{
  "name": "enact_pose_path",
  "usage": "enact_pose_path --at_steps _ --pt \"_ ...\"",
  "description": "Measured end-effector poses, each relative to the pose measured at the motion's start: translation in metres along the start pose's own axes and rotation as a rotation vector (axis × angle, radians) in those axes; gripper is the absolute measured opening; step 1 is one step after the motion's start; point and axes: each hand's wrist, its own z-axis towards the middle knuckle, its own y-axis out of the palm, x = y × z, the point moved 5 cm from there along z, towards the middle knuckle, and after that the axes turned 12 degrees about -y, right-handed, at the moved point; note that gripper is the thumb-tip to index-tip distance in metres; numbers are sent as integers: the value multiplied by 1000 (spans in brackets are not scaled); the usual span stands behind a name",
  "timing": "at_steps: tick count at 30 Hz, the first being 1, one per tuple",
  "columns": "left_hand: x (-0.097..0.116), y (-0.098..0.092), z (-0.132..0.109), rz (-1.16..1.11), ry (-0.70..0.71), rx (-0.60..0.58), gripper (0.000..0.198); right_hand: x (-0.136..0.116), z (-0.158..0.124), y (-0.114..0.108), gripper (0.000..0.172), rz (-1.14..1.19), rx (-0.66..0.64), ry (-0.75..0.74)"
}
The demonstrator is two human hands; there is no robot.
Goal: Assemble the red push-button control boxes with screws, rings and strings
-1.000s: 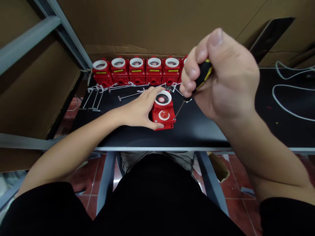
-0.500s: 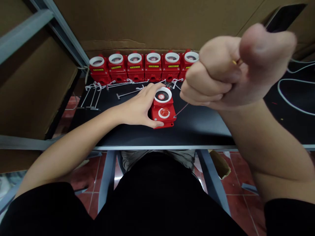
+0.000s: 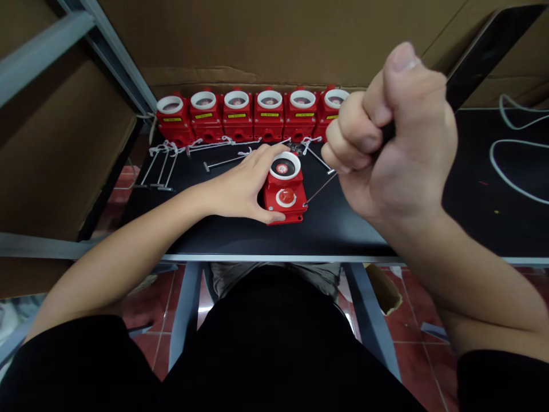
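Note:
A red alarm box with a white-rimmed round window and a red dome lies on the black table near its front edge. My left hand is wrapped round the box's left side, thumb at the near edge and fingers toward the far end. Raised above the table, my right hand is closed in a fist on the dark handle of a screwdriver. Its thin shaft slants down to a screw at the box's right edge. Most of the handle is hidden inside the fist.
Several similar red boxes stand in a row against the cardboard wall. Before them lie small T-shaped metal rods with white cords. A white cable loops at right, below a dark flat panel. A grey metal frame rises at left.
My right fist has turned about the screwdriver and shifted a little, its thumb now pointing more upward. My left hand and the red box have stayed in place.

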Motion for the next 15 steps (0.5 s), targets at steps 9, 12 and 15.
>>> enact_pose_path --at_steps 9,12,15 --pt "2 -3 -1 -22 26 0 146 -16 8 25 86 160 -614 161" --pt "3 -3 -1 -38 28 -3 147 -9 12 19 68 142 -633 87" --pt "4 -4 -1 -22 33 1 143 0 18 2 43 -4 -352 -84"
